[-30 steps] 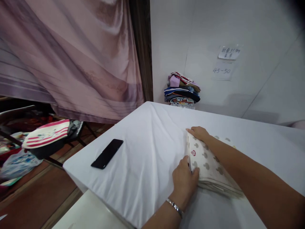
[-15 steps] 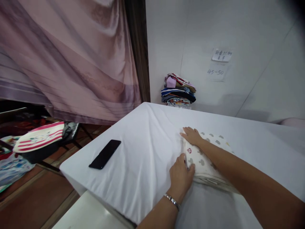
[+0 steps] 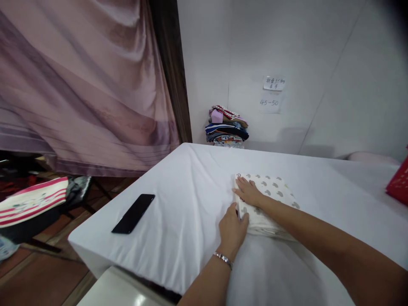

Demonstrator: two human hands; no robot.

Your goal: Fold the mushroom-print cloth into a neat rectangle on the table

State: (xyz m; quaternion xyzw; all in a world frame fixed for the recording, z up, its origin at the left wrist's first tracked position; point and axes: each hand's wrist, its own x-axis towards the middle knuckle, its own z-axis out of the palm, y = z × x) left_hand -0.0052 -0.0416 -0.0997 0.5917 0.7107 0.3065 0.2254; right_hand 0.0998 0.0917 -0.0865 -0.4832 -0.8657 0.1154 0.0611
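Note:
A folded white cloth [image 3: 270, 185] with grey mushroom-like prints lies on the white-covered table [image 3: 172, 212]. My right hand [image 3: 249, 193] rests flat on its upper left part, fingers spread. At the near left corner my left hand [image 3: 232, 227], with a silver bracelet [image 3: 223, 258] at the wrist, grips the edge. Its thumb lies over the top layer and its fingers reach round the left side, where the tips are partly hidden. My right forearm covers some of the cloth's near right portion.
A black phone [image 3: 134, 213] lies on the table's left side. Folded clothes [image 3: 227, 127] are stacked behind the far edge by the wall. A pink curtain [image 3: 105, 93] hangs at left, above a striped cloth [image 3: 35, 200]. A red object [image 3: 398, 182] shows at far right.
The camera view has turned slightly right. My right hand has slid nearer along the cloth's top, from the far left corner toward my left hand, which keeps its corner.

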